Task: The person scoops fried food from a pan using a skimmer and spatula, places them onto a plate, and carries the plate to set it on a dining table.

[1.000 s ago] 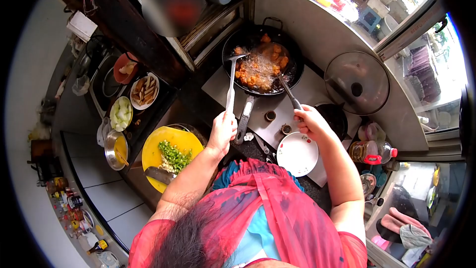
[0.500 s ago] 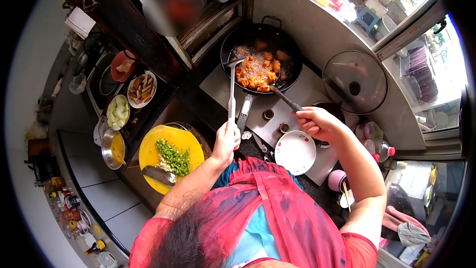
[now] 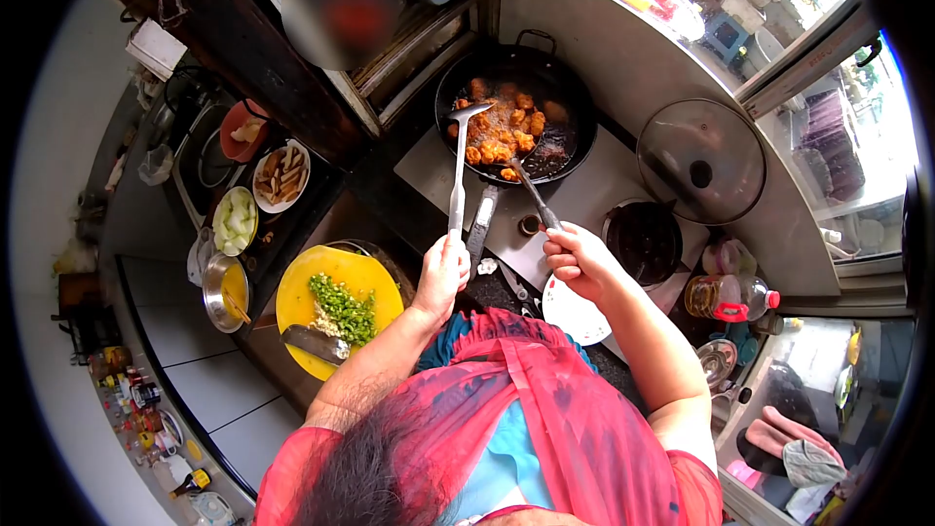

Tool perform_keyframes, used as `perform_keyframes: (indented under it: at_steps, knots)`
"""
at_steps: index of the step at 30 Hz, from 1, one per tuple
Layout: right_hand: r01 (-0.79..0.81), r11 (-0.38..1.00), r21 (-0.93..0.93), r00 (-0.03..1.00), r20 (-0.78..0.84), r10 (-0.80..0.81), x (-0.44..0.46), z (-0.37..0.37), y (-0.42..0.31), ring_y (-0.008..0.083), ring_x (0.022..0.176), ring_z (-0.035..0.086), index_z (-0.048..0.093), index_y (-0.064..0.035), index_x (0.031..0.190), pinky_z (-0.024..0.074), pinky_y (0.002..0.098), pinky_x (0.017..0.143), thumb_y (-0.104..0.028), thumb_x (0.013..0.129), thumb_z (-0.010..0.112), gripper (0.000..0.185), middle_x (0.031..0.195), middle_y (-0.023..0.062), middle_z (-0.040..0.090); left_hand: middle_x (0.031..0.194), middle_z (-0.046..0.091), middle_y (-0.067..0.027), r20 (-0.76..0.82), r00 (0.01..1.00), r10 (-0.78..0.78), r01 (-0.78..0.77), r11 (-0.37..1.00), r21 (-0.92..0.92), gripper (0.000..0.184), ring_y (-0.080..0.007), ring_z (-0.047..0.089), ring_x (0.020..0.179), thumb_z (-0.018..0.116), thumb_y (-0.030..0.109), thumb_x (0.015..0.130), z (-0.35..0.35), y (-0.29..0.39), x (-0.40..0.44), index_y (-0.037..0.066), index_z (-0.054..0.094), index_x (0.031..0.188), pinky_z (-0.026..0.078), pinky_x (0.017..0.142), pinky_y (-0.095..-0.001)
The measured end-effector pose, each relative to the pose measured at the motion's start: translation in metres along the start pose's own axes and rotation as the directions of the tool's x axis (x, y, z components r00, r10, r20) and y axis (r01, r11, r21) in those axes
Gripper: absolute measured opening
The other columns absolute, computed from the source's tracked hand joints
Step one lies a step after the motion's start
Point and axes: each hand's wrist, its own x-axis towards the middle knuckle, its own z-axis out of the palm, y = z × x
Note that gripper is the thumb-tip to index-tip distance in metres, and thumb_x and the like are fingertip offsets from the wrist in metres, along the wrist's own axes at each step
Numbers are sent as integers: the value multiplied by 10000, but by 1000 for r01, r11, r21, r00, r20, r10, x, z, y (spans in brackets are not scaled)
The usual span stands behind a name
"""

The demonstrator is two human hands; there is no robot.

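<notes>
My left hand (image 3: 443,275) is closed around the pale handle of a metal spatula (image 3: 458,170), whose blade lies over the left part of a black wok (image 3: 584,136). My right hand (image 3: 581,260) grips the dark handle of a skimmer (image 3: 535,197); its head is mostly hidden among the food. Orange-brown fried pieces (image 3: 495,146) sit in dark, bubbling oil, bunched at the wok's left and middle. Below my right hand, a white plate (image 3: 573,314) is partly covered by the forearm.
Left of me, a yellow board (image 3: 297,297) carries chopped greens and a cleaver (image 3: 314,343). Beyond it are a metal bowl (image 3: 212,297) and several dishes of food. A glass lid (image 3: 711,151) leans at the right wall, near a dark pot (image 3: 643,242) and an oil bottle (image 3: 713,297).
My right hand has moved left and slightly down with the skimmer, uncovering the dark pot. The fried pieces have shifted and spread leftward in the wok. The spatula has moved slightly.
</notes>
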Motion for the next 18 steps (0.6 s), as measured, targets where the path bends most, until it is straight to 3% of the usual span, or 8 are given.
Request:
perform_keyframes:
  at_steps: [9, 18]
  knots:
    - [48, 998, 26, 995, 90, -50, -3, -13, 21, 8, 485, 276, 422, -121, 949, 198, 156, 377, -93, 948, 493, 76, 674, -54, 333, 575, 327, 77, 25, 998, 66, -68, 993, 92, 308, -15, 279, 447, 374, 330, 1012, -8, 10, 0, 144, 399, 767, 222, 390, -189]
    - [84, 996, 28, 993, 82, -86, -13, -21, 32, 18, 493, 290, 445, -101, 1100, 225, 152, 378, -96, 935, 506, 176, 703, -39, 346, 576, 321, 74, -11, 996, 83, -82, 992, 100, 325, -19, 275, 441, 370, 342, 1011, -13, 11, 0, 146, 388, 752, 224, 384, -190]
